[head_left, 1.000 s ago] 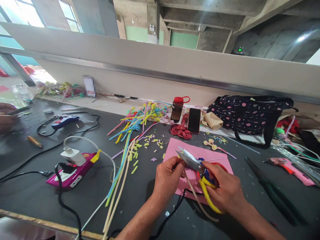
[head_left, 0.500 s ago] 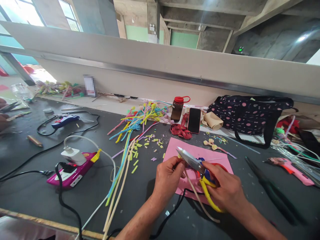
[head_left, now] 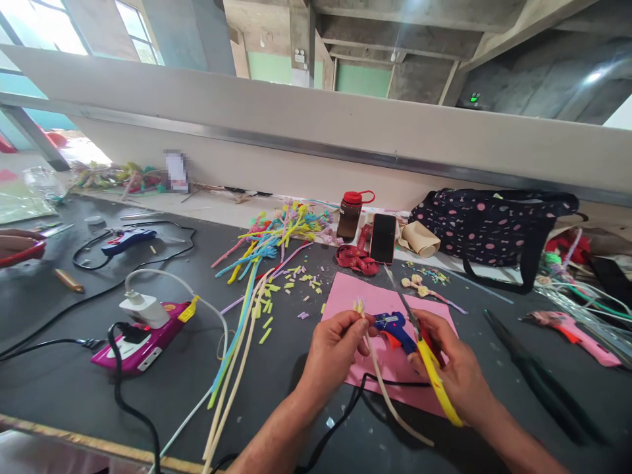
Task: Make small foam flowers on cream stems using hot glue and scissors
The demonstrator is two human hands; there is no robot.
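Note:
Between thumb and fingers, my left hand (head_left: 338, 342) pinches a cream pipe cleaner (head_left: 382, 382); small yellow and lilac pieces show at its top, and its tail hangs down to the right. My right hand (head_left: 457, 359) grips scissors (head_left: 427, 359) with yellow and red handles, their blades pointing up and away to the left, apart from the stem. Under both hands lies a pink sheet (head_left: 340, 293). On it rests a blue glue gun (head_left: 392, 326) with an orange trigger, partly hidden by the scissors and my right hand.
Left of the sheet lie yellow cut pieces (head_left: 266, 322) and long stems (head_left: 241, 359). A magenta power strip (head_left: 162, 345) with cables is farther left. Dark shears (head_left: 538, 382) and a pink glue gun (head_left: 577, 339) lie right. Another person's hand (head_left: 20, 243) is at the left edge.
The scissors have moved right and swung more upright, away from the stem's top. My left hand stays nearly in place. At the far left, the other person's hand has shifted, with something red showing.

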